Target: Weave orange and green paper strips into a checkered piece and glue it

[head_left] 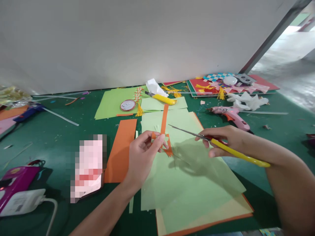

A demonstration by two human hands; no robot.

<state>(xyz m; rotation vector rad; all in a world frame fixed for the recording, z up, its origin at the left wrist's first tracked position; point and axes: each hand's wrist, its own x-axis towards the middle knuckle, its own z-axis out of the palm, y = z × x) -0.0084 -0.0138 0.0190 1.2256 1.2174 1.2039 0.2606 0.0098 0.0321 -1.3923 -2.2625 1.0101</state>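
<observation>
The left hand [145,152] pinched the orange strip [164,123] over the green paper [172,186]; at its three o'clock, the right hand [222,139] held the scissors [236,154]. Some shaping seemed done, but the strip's long end, toward twelve o'clock, was left unworked.

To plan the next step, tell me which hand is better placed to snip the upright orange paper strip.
Right, most likely: the right hand holds the yellow-handled scissors, their tips pointing toward the orange paper strip, while the left hand is occupied pinching that strip.
</observation>
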